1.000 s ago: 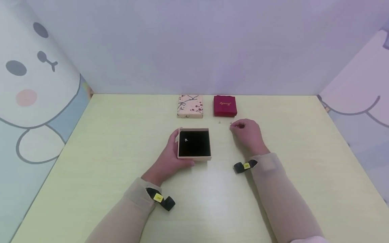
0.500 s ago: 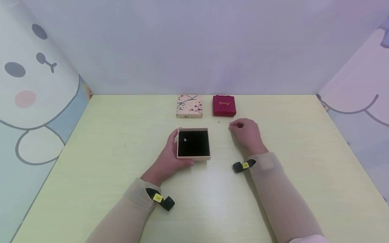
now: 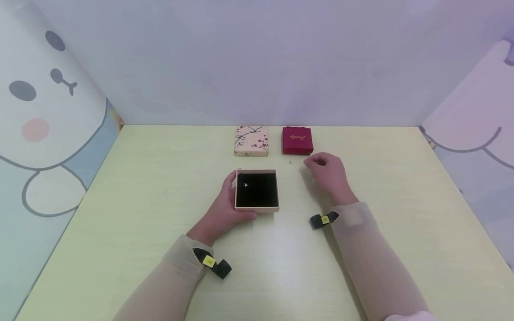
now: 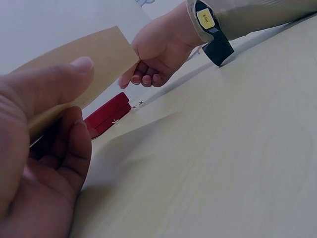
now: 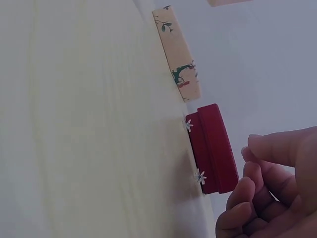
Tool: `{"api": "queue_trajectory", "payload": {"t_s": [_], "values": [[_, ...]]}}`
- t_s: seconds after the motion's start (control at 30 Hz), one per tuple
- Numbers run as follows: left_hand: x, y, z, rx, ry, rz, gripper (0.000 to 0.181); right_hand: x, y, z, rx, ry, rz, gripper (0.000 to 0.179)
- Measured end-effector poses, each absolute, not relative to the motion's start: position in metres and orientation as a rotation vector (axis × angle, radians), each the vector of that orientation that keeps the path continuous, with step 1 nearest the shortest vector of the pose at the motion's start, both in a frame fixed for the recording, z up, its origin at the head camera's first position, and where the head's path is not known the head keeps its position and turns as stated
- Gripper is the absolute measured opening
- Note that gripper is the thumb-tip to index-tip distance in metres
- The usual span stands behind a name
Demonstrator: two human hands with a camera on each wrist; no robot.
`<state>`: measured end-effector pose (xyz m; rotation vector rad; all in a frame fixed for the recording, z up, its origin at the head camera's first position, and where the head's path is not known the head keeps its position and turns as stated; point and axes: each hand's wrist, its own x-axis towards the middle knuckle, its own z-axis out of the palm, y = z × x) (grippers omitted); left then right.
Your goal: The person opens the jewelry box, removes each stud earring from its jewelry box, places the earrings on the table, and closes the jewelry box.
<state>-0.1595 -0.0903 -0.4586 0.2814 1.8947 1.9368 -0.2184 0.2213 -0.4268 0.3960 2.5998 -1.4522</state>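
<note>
My left hand grips a shallow pale box by its left side, thumb along the near side. The box is topless, and its black lining bears a small star-shaped piece. My right hand is over the table in front of a red box, its thumb and index fingertips together. Whether something tiny sits between them is hidden. In the right wrist view two silver stars, one and another, lie beside the red box. One small star shows in the head view.
A flat pale box or lid printed with blossom branches lies at the table's back edge, left of the red box. Behind the table rises a pale wall. Cartoon-printed panels stand at both sides.
My right hand has lifted slightly from the tabletop, moving a little away from me. The star just beyond its fingertips no longer shows in the head view. My left hand and the box stay put.
</note>
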Motion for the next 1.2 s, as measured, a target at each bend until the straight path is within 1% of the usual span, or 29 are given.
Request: {"api": "queue_trajectory", "payload": {"t_s": [0.17,0.57,0.7,0.97,1.07,1.2], "values": [[-0.16,-0.09,-0.458,0.287,1.881,1.949,0.122,-0.215,0.208,-0.423,0.348,2.62,-1.481,0.03],[-0.161,-0.091,-0.461,0.291,1.884,1.949,0.121,-0.185,0.15,-0.399,-0.01,2.687,-1.501,0.012],[-0.161,-0.09,-0.461,0.303,1.879,1.952,0.121,-0.176,0.141,-0.392,-0.121,2.741,-1.483,0.009],[-0.161,-0.089,-0.459,0.366,1.914,1.91,0.125,-0.164,0.13,-0.388,-0.472,2.793,-1.461,0.005],[-0.161,-0.09,-0.459,0.387,1.915,1.905,0.125,-0.161,0.127,-0.388,-0.544,2.815,-1.414,0.004],[-0.162,-0.089,-0.461,0.401,1.908,1.896,0.125,-0.16,0.125,-0.389,-0.573,2.856,-1.346,0.005]]}}
